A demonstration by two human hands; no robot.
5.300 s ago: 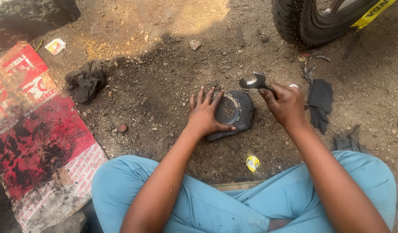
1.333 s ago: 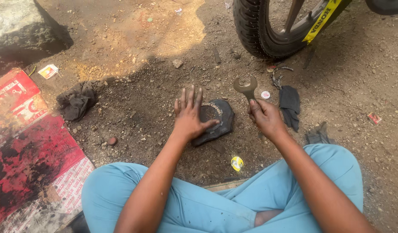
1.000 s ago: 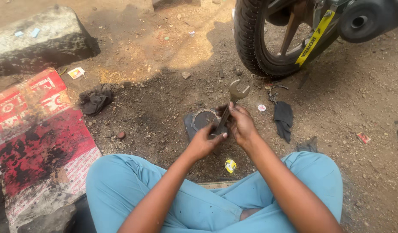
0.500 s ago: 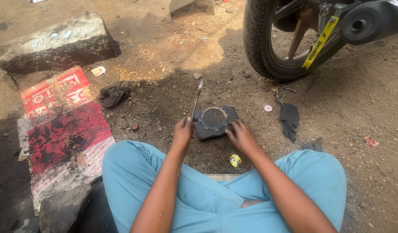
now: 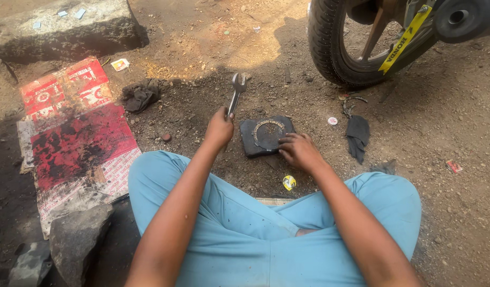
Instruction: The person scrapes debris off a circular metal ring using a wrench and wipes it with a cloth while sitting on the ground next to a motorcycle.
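Now the left hand (image 5: 219,127) has a spanner (image 5: 235,94) up off the ground, where half a second ago both hands were down at the dark block.

Its grip is closed round the shank, open-ended head pointing away, above the dirt. The right hand (image 5: 299,151) rests on the near right edge of the dark square block (image 5: 267,135), fingers bent on it, holding nothing that shows. A brass-coloured ring (image 5: 268,127) lies on the block's top. The round tool seen by the right hand a second back is out of view, so the work looks switched to the spanner. A motorcycle wheel (image 5: 345,48) stands beyond; a red printed sheet (image 5: 77,127) lies left.
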